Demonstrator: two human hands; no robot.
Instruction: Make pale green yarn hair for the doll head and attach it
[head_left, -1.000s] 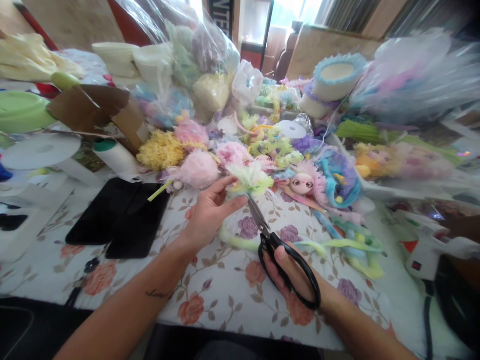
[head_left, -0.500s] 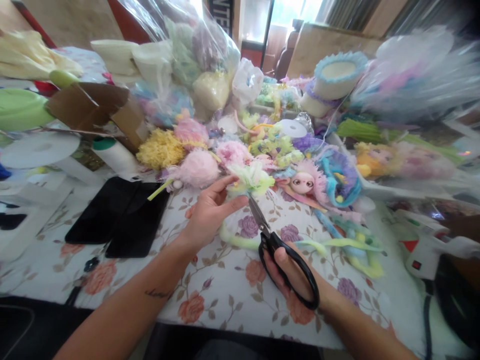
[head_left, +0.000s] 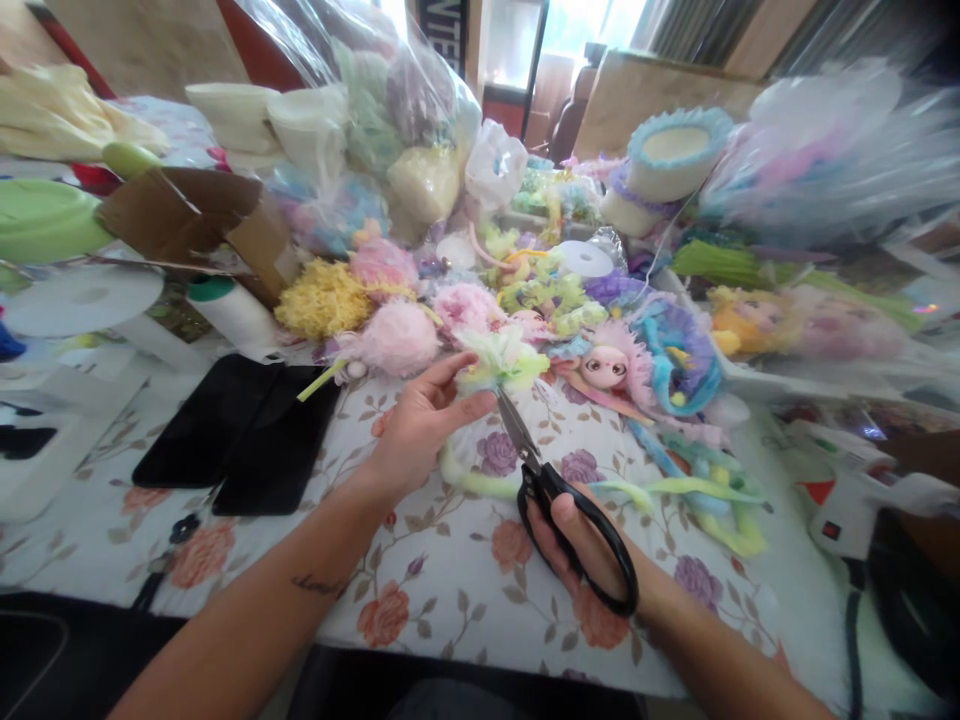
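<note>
Tulle puff (head_left: pixel 504 360), pale green, is front and center on my feed, just above the near edge of the clutter. Left hand (head_left: pixel 416 430) has it by its lower left side, thumb and index fingertip on it; the exact grip is partly hidden by the tulle. Right hand (head_left: pixel 589 540) is closed around the black handles of the scissors (head_left: pixel 531 462), thumb through one loop. Blades point up-left, tips right by my left thumb, under the puff. Can't tell if they bite on anything. Hands are apart from each other, only the scissors bridging the gap.

Pale green strips (head_left: pixel 476 482) lie on the floral surface (head_left: pixel 442 590) either side of the scissors. Doll head (head_left: pixel 604 368), pink hair, sits just right of the puff, face toward me. Pink pompom (head_left: pixel 399 340) is left of the puff, yellow pompom (head_left: pixel 321 300) past that. White disc (head_left: pixel 586 257) lies on the pile behind.

Further left: two black slabs (head_left: pixel 202 425) on the surface, thread cone (head_left: pixel 234 315) tilted behind them, cardboard box (head_left: pixel 176 215) behind that. Far right: white device (head_left: pixel 838 500) with a red switch, near a tray (head_left: pixel 757 372) of dolls.
</note>
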